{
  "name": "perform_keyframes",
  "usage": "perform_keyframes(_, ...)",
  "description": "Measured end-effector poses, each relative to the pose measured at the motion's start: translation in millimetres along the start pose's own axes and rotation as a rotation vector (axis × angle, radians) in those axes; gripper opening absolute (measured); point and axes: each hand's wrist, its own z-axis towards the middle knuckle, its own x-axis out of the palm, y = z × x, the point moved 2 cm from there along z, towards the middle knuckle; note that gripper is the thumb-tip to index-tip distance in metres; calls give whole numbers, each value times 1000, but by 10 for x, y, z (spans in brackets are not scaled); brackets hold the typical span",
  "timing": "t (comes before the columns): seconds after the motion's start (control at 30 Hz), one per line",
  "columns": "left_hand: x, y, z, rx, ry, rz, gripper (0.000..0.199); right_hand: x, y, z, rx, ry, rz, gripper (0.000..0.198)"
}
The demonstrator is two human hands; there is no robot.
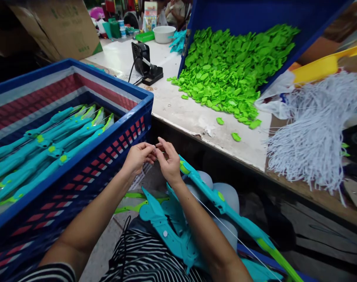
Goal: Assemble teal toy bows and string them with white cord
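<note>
My left hand (139, 158) has its thumb and forefinger pinched together on a tiny whitish piece (154, 148), too small for me to say what it is. My right hand (169, 162) meets it, thumb tip right beside that piece and forefinger raised a little apart; whether it grips too, I cannot tell.

Taking my hands as the clock's centre, a long turquoise plastic bow-shaped toy with lime-green fittings (234, 213) slants from just beside my right wrist towards four o'clock, a thin white string (234, 237) running along its near side. At six o'clock, over my lap, is an angular turquoise plastic part (161, 223), partly under my right forearm.

At nine o'clock stands a blue plastic crate with red and white bands (108, 98), with similar turquoise and green plastic toys (53, 147) lying side by side in it. Between one and two, small bright-green flat pieces (225, 74) spill from a tilted blue bin (240, 13) onto the white worktable (172, 105). At three lies a bundle of white strings (313, 129); at twelve, a small black fan (140, 56).
</note>
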Motion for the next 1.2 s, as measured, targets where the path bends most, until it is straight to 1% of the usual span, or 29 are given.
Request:
perform_keyframes(0.07,-9,-18,12,-17,22,-3,20,-27,3,32,-44,13,-30,18)
perform_keyframes(0.17,-43,-70,24,-60,122,16,16,-80,12,94,-111,38,-82,11)
perform_keyframes(0.23,-65,-102,24,-66,173,72,18,-104,23,117,-124,64,-108,11)
perform_keyframes(0.33,-71,-118,20,-20,189,204,20,-118,49,102,-130,66,-151,14)
perform_keyframes(0.43,-63,-104,17,77,139,328,19,-123,52,52,-71,21,-176,15)
perform_keyframes(0.5,-68,-97,17,138,99,398,20,-130,31,19,12,1,-155,15)
perform_keyframes(0.53,-71,-92,18,147,103,419,22,-134,15,5,57,-2,-131,14)
perform_keyframes(0.63,-81,-71,23,84,209,395,27,-145,-34,-24,174,18,-24,14)
perform_keyframes(0.7,-91,-58,29,55,224,358,28,-149,-53,-39,216,33,35,14)
perform_keyframes(0.8,-96,-44,37,94,167,376,24,-157,-52,-65,203,46,46,15)
perform_keyframes(0.9,-75,-34,30,136,165,471,22,-169,-35,-100,151,48,-27,15)
perform_keyframes(0.97,-66,-36,22,145,157,517,25,-179,-31,-119,137,34,-56,15)
perform_keyframes(1.03,-64,-41,15,139,158,507,28,-185,-32,-123,131,35,-47,14)
perform_keyframes(1.2,-73,-40,11,129,208,440,30,-192,-58,-100,125,54,23,11)
